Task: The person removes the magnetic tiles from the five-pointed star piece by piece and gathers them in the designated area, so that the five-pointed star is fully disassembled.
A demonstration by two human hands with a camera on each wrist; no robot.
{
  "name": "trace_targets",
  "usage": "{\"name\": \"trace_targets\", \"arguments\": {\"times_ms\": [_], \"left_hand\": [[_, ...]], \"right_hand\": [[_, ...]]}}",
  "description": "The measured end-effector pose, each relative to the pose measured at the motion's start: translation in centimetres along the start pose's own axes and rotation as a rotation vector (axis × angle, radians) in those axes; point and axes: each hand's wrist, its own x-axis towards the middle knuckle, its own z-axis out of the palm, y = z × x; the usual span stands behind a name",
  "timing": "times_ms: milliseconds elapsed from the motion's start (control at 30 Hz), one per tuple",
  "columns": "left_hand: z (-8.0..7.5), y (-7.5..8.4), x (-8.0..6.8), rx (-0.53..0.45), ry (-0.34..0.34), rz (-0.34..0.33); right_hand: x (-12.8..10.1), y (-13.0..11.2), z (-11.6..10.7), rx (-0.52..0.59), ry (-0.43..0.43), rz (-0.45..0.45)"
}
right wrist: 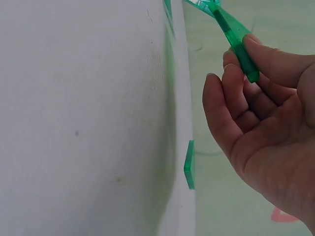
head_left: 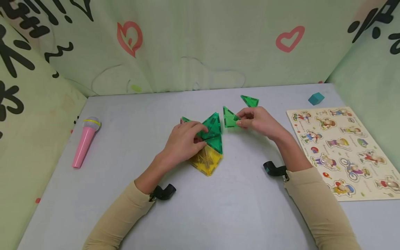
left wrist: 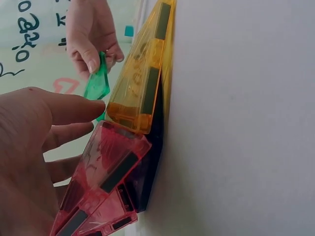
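Left hand (head_left: 184, 140): fingers rest straight on the part-built green, yellow and pink translucent plastic tile structure (head_left: 210, 146) at table centre, apparently steadying it. Right hand (head_left: 259, 121): pinches a loose green translucent triangular tile (head_left: 229, 118) upright, just beside the structure.

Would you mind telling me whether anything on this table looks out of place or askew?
Nothing looks damaged or spilled. One green triangle tile lies apart behind the right hand, which pinches another green tile. A teal block sits alone near the puzzle board.
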Motion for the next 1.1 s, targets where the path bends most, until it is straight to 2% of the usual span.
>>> {"name": "trace_targets", "arguments": {"times_ms": [133,267,500,733,900,1100], "left_hand": [[-0.2,-0.2,-0.1,0.041,-0.020,-0.011],[-0.2,-0.5,-0.2,0.063,-0.013,-0.013],[0.1,-1.1,0.1,0.044,0.028,0.003],[0.2,-1.2,0.2,0.023,0.025,0.006],[0.2,-1.2,0.2,0.028,0.012,-0.003],[0.1,-1.4,0.1,0.022,0.012,-0.017]], "right_hand": [[0.9,0.4,0.0,0.027,0.051,0.052],[1.8,0.8,0.0,0.073,0.088,0.102],[2.8,1.3,-0.6,0.129,0.119,0.160],[3.9,1.9,-0.9,0.173,0.097,0.208],[4.1,1.8,-0.6,0.169,0.112,0.219],[4.3,1.6,-0.4,0.124,0.177,0.225]]}}
